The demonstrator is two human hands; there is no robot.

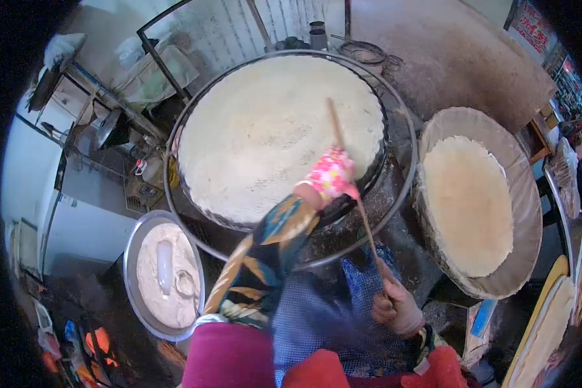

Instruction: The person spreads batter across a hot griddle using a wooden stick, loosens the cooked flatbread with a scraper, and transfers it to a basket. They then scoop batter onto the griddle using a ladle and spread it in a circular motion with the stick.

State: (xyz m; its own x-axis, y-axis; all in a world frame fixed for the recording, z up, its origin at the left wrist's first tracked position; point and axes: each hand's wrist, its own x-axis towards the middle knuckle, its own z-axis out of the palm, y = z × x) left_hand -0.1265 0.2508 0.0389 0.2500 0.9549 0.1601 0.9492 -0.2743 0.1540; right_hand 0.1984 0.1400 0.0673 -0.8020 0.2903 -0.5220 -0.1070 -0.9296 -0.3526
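Note:
My left hand [330,173], in a pink flowered glove, is closed around a long wooden stick [334,123] over the right part of a large round griddle. Nearer my body, my bare right hand [398,302] is wrapped round the lower end of what looks like the same stick. Its far end lies over a wide, pale sheet of thin batter or pancake [258,123] that covers most of the griddle. The glove hides the stick's middle. A metal ring [407,187] runs around the griddle, with a dark gap between them.
At the left stands a metal basin [130,271] of pale batter with a whitish elongated object [165,265] in it. To the right, a cloth-lined basket [527,213] holds flat round pancakes [469,207]. More flat sheets [546,330] lie on a board at the lower right.

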